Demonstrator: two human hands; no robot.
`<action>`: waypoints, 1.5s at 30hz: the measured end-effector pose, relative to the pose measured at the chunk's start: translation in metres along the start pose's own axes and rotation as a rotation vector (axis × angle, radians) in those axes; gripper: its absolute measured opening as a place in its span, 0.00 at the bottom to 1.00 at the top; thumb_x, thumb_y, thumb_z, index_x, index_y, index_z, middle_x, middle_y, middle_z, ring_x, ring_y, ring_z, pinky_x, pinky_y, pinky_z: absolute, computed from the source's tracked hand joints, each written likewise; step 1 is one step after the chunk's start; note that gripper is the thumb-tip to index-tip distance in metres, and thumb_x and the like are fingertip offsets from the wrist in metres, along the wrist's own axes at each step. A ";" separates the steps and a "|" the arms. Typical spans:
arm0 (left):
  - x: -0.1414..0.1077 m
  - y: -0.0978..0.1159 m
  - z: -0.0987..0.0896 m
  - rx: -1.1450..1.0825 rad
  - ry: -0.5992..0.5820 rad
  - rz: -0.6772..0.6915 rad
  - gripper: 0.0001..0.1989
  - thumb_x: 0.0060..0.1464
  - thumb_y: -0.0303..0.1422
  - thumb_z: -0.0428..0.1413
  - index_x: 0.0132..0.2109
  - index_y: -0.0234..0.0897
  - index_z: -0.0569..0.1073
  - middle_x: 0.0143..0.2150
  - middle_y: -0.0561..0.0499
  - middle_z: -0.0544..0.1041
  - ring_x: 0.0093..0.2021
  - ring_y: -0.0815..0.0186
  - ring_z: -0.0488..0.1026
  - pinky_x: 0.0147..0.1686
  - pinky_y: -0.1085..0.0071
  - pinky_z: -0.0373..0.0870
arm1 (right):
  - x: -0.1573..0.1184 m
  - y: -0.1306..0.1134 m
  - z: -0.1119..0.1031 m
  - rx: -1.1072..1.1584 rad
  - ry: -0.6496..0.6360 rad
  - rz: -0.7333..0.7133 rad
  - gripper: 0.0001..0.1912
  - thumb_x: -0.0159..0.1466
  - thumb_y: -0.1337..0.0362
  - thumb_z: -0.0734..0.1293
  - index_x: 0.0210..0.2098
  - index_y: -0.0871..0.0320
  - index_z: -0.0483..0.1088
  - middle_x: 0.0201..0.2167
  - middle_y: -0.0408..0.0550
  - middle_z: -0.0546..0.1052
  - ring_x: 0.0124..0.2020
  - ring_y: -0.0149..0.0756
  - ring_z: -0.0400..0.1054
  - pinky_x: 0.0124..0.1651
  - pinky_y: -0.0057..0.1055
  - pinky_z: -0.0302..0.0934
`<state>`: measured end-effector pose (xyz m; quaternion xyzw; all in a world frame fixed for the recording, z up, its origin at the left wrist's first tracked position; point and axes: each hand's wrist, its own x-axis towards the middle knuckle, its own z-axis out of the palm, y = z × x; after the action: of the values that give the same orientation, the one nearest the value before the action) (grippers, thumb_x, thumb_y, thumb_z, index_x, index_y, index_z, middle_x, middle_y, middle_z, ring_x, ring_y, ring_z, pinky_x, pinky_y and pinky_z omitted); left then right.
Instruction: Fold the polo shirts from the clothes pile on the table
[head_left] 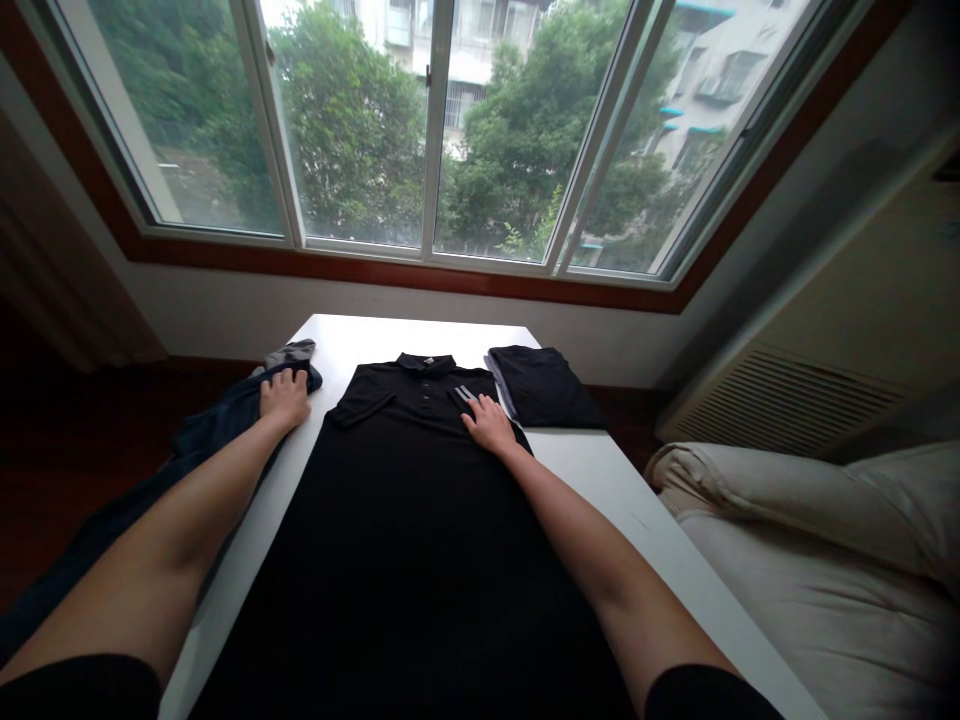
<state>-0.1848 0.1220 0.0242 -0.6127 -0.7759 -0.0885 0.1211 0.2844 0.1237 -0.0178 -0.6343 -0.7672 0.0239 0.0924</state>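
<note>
A black polo shirt lies spread front up, collar at the far end, with both sleeves folded in over the chest. My right hand rests flat on its right side, beside the grey-striped sleeve edge; the fingers are stretched out. At the table's left edge, my left hand lies on a dark blue garment, fingers apart and slightly bent over the cloth. A grey patterned cloth shows just beyond that hand.
A folded black garment with a grey edge sits at the far right of the white table. A window is beyond the table. On the right stand a beige sofa and a vented appliance.
</note>
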 end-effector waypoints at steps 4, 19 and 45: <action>0.008 0.009 0.001 -0.049 -0.044 0.037 0.26 0.59 0.42 0.52 0.62 0.37 0.70 0.70 0.33 0.63 0.69 0.41 0.56 0.66 0.43 0.50 | 0.001 0.001 0.001 0.000 -0.002 0.005 0.32 0.74 0.47 0.57 0.73 0.53 0.58 0.75 0.53 0.53 0.75 0.47 0.45 0.74 0.41 0.38; -0.064 0.055 0.036 -0.233 -0.252 0.278 0.39 0.67 0.55 0.40 0.78 0.42 0.48 0.78 0.42 0.48 0.78 0.52 0.43 0.72 0.51 0.42 | 0.000 0.008 0.002 0.015 -0.110 -0.005 0.36 0.75 0.44 0.54 0.76 0.52 0.51 0.77 0.54 0.45 0.77 0.47 0.37 0.74 0.43 0.34; 0.023 0.102 0.054 -0.198 -0.368 0.353 0.43 0.66 0.60 0.40 0.77 0.39 0.52 0.79 0.38 0.42 0.78 0.44 0.41 0.71 0.46 0.43 | 0.090 0.022 0.008 0.051 -0.103 0.081 0.35 0.74 0.41 0.53 0.74 0.50 0.56 0.77 0.54 0.47 0.76 0.51 0.40 0.74 0.48 0.37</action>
<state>-0.0951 0.1824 -0.0221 -0.7533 -0.6535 -0.0287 -0.0689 0.2884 0.2164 -0.0193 -0.6601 -0.7439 0.0796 0.0678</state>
